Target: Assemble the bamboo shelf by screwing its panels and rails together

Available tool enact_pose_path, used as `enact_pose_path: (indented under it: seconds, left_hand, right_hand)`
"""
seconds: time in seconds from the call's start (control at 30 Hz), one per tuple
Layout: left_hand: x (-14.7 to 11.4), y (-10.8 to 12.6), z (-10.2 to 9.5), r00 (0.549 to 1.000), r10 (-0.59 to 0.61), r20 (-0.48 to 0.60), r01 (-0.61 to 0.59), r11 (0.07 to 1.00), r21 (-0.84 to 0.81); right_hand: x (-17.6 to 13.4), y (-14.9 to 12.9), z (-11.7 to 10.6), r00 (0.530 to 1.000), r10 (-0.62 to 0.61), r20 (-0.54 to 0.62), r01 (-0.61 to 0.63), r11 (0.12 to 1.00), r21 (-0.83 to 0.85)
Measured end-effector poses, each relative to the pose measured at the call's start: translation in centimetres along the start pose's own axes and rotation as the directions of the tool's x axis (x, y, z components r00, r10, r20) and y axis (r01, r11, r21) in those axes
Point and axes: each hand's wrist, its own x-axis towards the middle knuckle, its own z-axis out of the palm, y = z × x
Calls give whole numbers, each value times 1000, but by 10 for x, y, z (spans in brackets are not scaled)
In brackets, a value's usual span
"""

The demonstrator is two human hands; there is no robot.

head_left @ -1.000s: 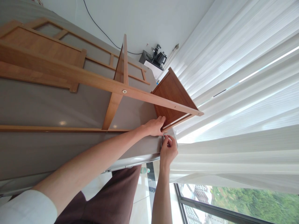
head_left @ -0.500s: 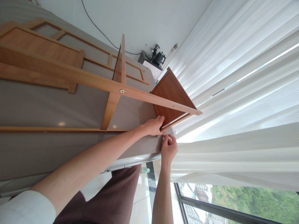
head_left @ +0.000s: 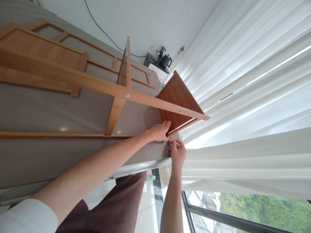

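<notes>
A wooden shelf frame (head_left: 150, 101) with long rails and cross panels lies on its side on a grey-covered surface. My left hand (head_left: 159, 131) is closed around the lower corner of its end panel (head_left: 178, 97), where the panel meets the lower rail (head_left: 80, 135). Just below and to the right of that corner, my right hand (head_left: 178, 151) is pinched, thumb against fingers. Whatever thin or small thing it holds is too hard to make out. A middle crosspiece (head_left: 115, 115) joins the two rails.
Behind the frame lie a wooden panel (head_left: 48, 45) and a ladder-like wooden frame (head_left: 102, 64). A black kettle (head_left: 166, 60) stands on a small cabinet by the wall. White curtains (head_left: 255, 81) hang on the right. A bottle (head_left: 150, 177) is on the floor below the surface's edge.
My right hand has shifted slightly to the right, still pinched near the corner. My left hand and the wooden frame have stayed in place.
</notes>
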Motion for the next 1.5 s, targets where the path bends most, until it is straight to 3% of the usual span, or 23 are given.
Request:
enact_pose_path:
  seconds: [0.33, 0.7, 1.23, 1.5]
  left_hand:
    - [-2, 2, -3, 1000, 2, -2, -2, 1000, -2]
    - [-1, 0, -2, 1000, 10, 0, -10, 1000, -11]
    - [-2, 0, -2, 1000, 5, 9, -5, 1000, -22]
    - [-1, 0, -2, 1000, 5, 4, -5, 1000, -20]
  right_hand:
    - [-11, 4, 6, 990, -103, -92, 100, 994, -43]
    - [-25, 0, 13, 944, -268, -190, 234, 954, -185]
    - [-28, 2, 11, 935, -344, -91, 308, 911, -275]
    - [-27, 2, 12, 937, -327, -126, 289, 924, -252]
